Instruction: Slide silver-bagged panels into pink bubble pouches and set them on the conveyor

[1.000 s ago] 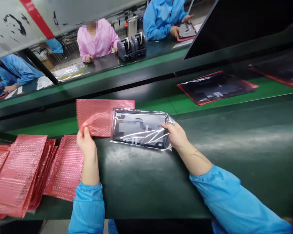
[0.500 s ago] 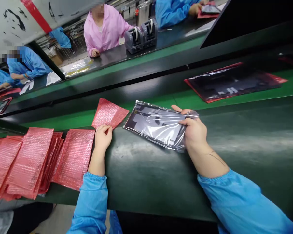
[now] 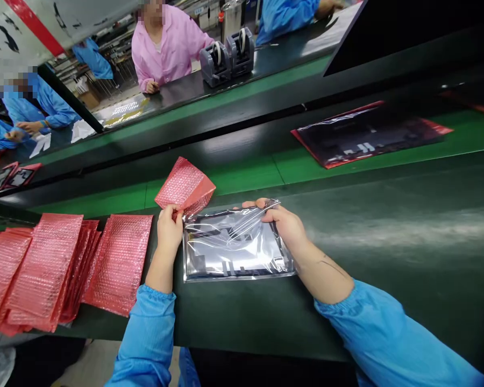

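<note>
My left hand pinches the near edge of a red bubble-wrap bag, which slants up and away from the fingers. My right hand grips the upper right corner of a flat dark panel in a clear plastic sleeve, thumb on top and fingers behind. The panel has grey and black patches under the shiny film. Its upper left corner comes up against the bag and my left fingertips; whether it is inside the bag's mouth I cannot tell.
Piles of red bubble-wrap bags lie left on the dark green bench. Another sleeved panel on red wrap rests on the green strip at far right. Tape dispensers and a person in pink are across the line.
My right hand has brought the sleeved panel left and nearer, turning it more level, up to my left hand. The red bag has tilted and its opening edge has shifted.
</note>
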`<act>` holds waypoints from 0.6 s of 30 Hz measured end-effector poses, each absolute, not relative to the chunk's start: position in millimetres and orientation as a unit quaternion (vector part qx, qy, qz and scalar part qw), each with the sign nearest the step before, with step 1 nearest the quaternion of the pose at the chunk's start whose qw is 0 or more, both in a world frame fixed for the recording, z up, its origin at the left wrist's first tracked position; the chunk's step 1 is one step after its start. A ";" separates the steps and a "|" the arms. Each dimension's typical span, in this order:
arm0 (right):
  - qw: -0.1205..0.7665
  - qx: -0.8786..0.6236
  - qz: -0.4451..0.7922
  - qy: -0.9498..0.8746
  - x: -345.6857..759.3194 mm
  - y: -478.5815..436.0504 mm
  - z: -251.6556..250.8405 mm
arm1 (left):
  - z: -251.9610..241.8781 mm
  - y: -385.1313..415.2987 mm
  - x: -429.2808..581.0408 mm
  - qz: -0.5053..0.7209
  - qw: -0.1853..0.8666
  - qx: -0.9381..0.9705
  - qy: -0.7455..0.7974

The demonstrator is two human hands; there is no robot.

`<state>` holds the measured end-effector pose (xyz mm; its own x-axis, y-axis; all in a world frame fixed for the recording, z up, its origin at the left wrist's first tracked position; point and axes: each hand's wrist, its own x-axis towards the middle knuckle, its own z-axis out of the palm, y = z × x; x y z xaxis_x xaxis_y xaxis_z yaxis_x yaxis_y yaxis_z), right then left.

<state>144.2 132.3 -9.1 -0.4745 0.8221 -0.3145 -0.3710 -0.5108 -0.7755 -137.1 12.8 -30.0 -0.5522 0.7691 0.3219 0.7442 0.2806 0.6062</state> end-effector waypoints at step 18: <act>0.641 -0.317 0.661 -0.227 137.4 142.5 -21.1 | -18.1 11.1 -87.7 0.270 0.132 0.507 0.808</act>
